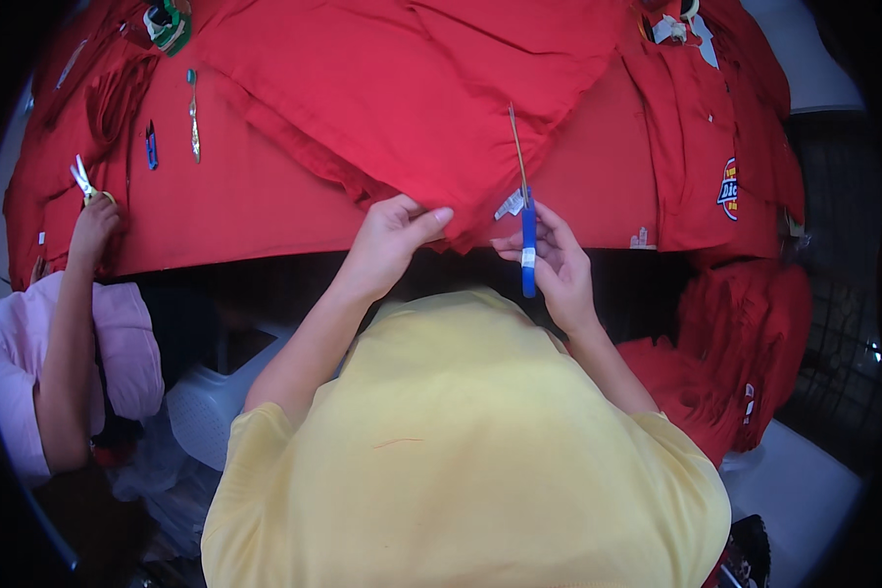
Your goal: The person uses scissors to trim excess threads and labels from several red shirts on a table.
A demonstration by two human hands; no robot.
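Note:
Red cloth, which looks like a garment (pixel 412 93), lies spread over the red-covered table in front of me. My left hand (pixel 394 240) pinches its near edge between thumb and fingers. Beside that edge, my right hand (pixel 559 263) holds a pair of scissors (pixel 529 233) with blue handles. Their slim blades point away from me over the cloth and look closed. A small white label (pixel 510 204) shows next to the scissors, close to my right fingertips. The cloth's edge hides part of the left fingertips.
At the left, another person's hand (pixel 93 223) holds scissors (pixel 82 176). Blue thread snips (pixel 151 145) and an ornate gold stick (pixel 195 122) lie on the table (pixel 235 211). Red garments (pixel 745 333) are heaped at the right. A pale plastic seat (pixel 211 412) stands at lower left.

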